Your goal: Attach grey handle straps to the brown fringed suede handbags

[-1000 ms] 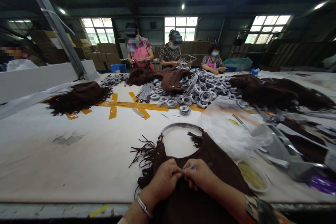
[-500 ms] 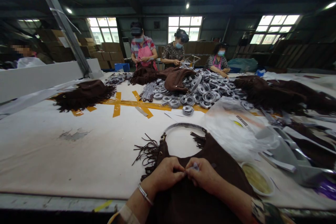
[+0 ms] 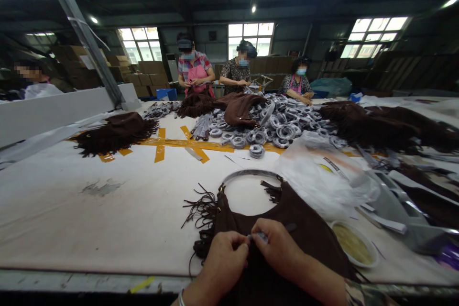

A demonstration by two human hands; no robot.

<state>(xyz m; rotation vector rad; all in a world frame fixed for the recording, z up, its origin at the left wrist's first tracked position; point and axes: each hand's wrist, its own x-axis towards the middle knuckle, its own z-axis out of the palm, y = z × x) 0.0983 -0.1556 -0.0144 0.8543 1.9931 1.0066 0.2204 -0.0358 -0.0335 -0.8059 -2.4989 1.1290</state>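
Note:
A dark brown handbag (image 3: 304, 229) with fringe lies at the table's front edge, its plastic-wrapped handle (image 3: 251, 172) arched away from me. Over the bag's body, my right hand (image 3: 276, 244) pinches a small grey plastic-wrapped piece (image 3: 261, 236). My left hand (image 3: 226, 256) is closed, thumb against forefinger, at the left end of that piece. What sits between the left fingertips is too small to make out. Thin fringe strands (image 3: 201, 205) spread from the bag's left side. A dark strap tab (image 3: 290, 227) shows just beyond my right hand.
A round tub of yellowish paste (image 3: 353, 244) stands right of the bag, near a clear plastic bag (image 3: 319, 177) and a grey bin (image 3: 409, 215). Wrapped coiled straps (image 3: 287, 131) and brown bags (image 3: 122, 131) lie farther back. Several people work across the table.
Both hands have come slightly nearer to me, the left one turning so its fingers curl more. More of the bag's front and the strap tab now shows.

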